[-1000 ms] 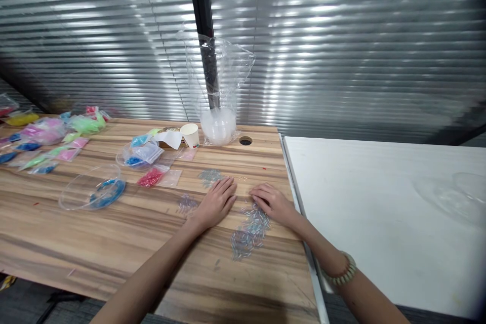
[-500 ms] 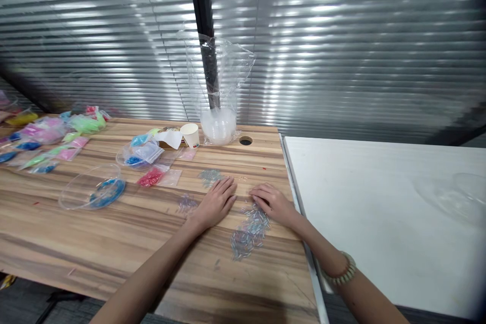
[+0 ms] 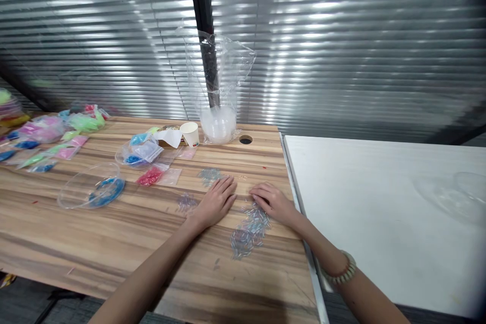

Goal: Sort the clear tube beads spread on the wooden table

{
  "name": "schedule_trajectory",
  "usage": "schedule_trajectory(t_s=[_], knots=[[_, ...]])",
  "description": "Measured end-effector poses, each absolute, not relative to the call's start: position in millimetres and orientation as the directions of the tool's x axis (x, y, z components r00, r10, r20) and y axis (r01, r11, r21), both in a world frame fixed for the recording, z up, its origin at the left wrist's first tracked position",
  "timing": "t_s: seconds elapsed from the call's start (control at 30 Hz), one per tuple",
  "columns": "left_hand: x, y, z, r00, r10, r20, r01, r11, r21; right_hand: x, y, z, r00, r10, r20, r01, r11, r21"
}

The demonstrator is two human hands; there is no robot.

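Observation:
My left hand (image 3: 216, 199) lies palm down on the wooden table, fingers stretched out, holding nothing visible. Behind its fingers is a small pile of greenish clear tube-like beads (image 3: 209, 176), and left of the wrist a small purplish pile (image 3: 186, 202). My right hand (image 3: 274, 202) rests flat to the right, its fingers extended toward the left hand. The thumb side touches or nearly touches the upper end of a larger spread of mixed clear tube beads (image 3: 249, 233). What lies beneath both palms is hidden.
Left stand a clear round dish (image 3: 81, 201) with blue beads, a bag of red beads (image 3: 150, 176), and several colourful bags (image 3: 45, 129). At the back are a paper cup (image 3: 189, 134) and bagged clear bowls (image 3: 218, 124). A white table (image 3: 364, 202) adjoins on the right.

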State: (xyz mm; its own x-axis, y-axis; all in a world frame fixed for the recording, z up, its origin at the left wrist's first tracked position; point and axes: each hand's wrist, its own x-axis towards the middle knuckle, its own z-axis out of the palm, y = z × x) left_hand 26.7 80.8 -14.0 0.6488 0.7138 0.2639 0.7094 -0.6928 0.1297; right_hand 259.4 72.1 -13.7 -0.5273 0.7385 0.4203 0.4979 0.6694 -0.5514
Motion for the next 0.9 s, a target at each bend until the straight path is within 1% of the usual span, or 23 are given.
schedule_trajectory(t_s=[0.6, 0.9], knots=[[26.5, 81.6, -15.2, 0.642, 0.717, 0.270, 0.711, -0.689, 0.140, 259.4, 72.5, -13.3, -0.532, 0.730, 0.430, 0.507, 0.681, -0.529], [26.8, 81.6, -15.5, 0.635, 0.724, 0.271, 0.711, -0.684, 0.162, 258.8, 72.4, -12.6, -0.531, 0.729, 0.431, 0.490, 0.679, -0.546]])
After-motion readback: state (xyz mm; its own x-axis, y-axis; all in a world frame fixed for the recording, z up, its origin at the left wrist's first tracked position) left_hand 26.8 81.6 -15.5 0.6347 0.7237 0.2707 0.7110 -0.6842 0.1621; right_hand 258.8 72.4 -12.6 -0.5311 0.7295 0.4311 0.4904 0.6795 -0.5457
